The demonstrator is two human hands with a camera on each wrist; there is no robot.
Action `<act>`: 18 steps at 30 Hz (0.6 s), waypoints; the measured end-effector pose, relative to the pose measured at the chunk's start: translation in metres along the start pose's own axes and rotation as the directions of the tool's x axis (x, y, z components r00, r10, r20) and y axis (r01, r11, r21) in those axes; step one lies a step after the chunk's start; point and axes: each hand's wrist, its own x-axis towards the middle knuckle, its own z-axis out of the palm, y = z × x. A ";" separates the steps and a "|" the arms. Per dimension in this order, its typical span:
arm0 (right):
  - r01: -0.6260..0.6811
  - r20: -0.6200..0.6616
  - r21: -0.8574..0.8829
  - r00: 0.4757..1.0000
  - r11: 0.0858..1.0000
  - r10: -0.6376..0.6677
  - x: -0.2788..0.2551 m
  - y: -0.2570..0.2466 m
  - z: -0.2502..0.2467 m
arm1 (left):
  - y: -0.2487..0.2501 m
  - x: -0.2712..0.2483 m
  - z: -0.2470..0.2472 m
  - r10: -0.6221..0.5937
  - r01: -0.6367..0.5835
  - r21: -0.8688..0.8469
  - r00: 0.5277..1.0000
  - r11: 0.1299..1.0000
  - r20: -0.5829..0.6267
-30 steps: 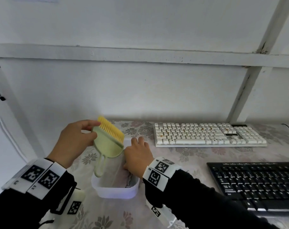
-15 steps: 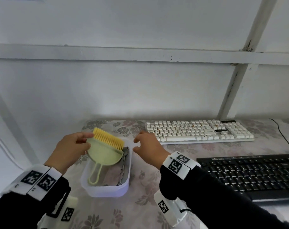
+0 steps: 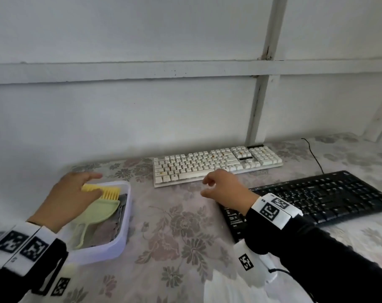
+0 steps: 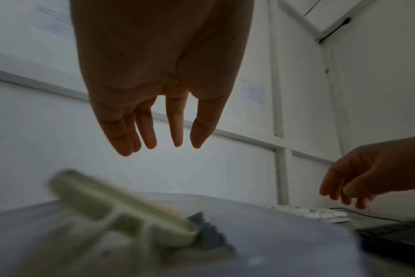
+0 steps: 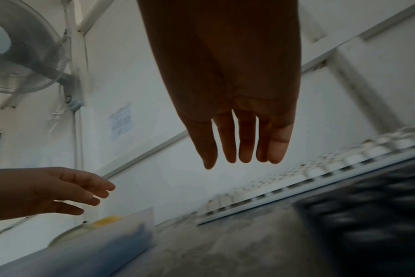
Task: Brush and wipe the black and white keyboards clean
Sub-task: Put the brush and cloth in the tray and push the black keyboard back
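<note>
Head view shows the left hand (image 3: 69,200) above the far end of a white tub (image 3: 125,224) at the left of the surface (image 3: 185,248), with fingers extended and nothing gripped; the left wrist view confirms straight, spread fingers clear of the brush. The brush (image 3: 108,192), with yellow bristles, lies in the tub on top of a pale green dustpan (image 3: 98,217), and a grey cloth (image 3: 107,231) lies beneath both. The right hand (image 3: 226,190) hangs between the two keyboards with loosely curled fingers and holds nothing; the right wrist view shows its fingers relaxed and free. The white keyboard (image 3: 216,166) lies at the far side of the surface near the wall, and orange-brown specks are visible on several of its keys. The black keyboard (image 3: 321,197) lies nearer, to the right, partly under the right forearm; whether debris sits on it cannot be determined. Assessment: neither tool is in hand, and the white keyboard carries visible crumbs, so brushing is judged not complete. Remaining steps appear to be: take the brush, sweep each keyboard, then wipe each with the cloth. Progress is judged to be at or near the start.
</note>
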 end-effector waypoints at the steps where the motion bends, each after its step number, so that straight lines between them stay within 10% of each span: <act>1: -0.023 -0.011 0.004 1.000 1.000 0.024 -0.007 0.011 -0.007 | 0.013 -0.003 0.006 0.023 -0.023 0.002 1.000 1.000 0.009; 7: -0.184 -0.051 0.061 0.981 0.981 0.188 -0.047 0.093 -0.057 | 0.099 -0.027 0.054 0.144 -0.120 -0.156 0.978 0.980 0.149; 18: -0.380 -0.131 0.175 0.905 0.908 0.404 -0.114 0.263 -0.166 | 0.210 -0.072 0.155 -0.003 0.120 -0.302 0.933 0.946 0.360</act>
